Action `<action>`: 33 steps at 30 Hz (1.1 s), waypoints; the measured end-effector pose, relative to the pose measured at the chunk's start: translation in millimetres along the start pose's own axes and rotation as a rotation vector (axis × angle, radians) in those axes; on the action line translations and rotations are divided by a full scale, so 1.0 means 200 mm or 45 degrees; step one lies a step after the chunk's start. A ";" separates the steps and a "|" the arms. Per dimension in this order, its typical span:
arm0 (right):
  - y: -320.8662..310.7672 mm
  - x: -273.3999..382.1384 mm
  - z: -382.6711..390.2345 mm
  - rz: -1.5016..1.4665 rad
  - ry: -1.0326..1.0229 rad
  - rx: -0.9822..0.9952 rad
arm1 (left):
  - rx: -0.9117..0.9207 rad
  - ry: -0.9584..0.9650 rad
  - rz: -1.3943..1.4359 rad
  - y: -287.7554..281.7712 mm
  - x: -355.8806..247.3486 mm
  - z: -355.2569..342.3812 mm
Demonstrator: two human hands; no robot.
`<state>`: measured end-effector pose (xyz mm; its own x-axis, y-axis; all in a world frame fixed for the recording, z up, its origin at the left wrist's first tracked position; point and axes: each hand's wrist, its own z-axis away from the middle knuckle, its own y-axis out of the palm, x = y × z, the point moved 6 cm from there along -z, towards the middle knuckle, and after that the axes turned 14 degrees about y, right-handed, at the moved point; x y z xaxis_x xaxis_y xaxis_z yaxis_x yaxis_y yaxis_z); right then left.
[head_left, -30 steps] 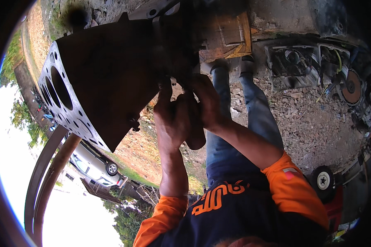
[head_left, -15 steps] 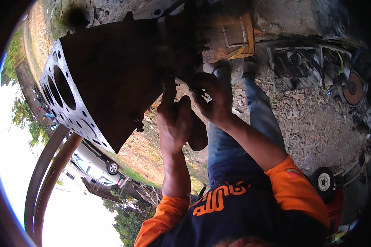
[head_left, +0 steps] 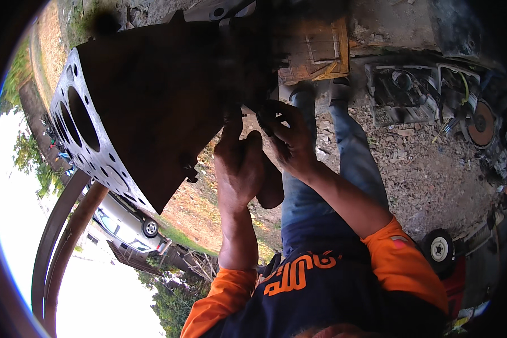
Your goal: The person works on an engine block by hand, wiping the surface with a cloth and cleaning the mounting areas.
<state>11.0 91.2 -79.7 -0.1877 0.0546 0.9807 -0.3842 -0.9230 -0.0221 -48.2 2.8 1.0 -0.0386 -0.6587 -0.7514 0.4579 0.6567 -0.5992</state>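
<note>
Reaching up, both hands meet at the engine block (head_left: 152, 96): left hand (head_left: 239, 163) grasping a dark handle (head_left: 270, 186), right hand (head_left: 290, 138) pinching a small part (head_left: 263, 120) just above it

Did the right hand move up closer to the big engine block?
Yes. The right hand moved up from beside the left hand toward the engine block.

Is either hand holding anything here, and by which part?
Cannot be told: both the left hand and right hand press fingertips against the engine block's dark underside, hiding any small part.
</note>
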 end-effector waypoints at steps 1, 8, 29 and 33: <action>0.00 0.03 0.00 0.046 -0.012 0.020 | -0.011 0.012 0.009 -0.01 0.01 0.01; -0.10 -0.01 -0.18 -1.027 0.646 0.177 | -0.047 -0.146 0.212 -0.01 0.04 0.02; 0.02 -0.30 0.13 0.122 0.252 -0.141 | 0.075 0.301 -0.157 0.00 -0.02 -0.03; 0.06 -0.29 0.17 0.001 0.223 -0.109 | 0.044 0.149 -0.030 0.00 0.00 -0.03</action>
<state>47.9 64.4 -130.8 -0.3394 0.1266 0.9321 -0.4585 -0.8875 -0.0464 -53.0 4.4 -0.9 -0.1516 -0.6251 -0.7657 0.4861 0.6273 -0.6084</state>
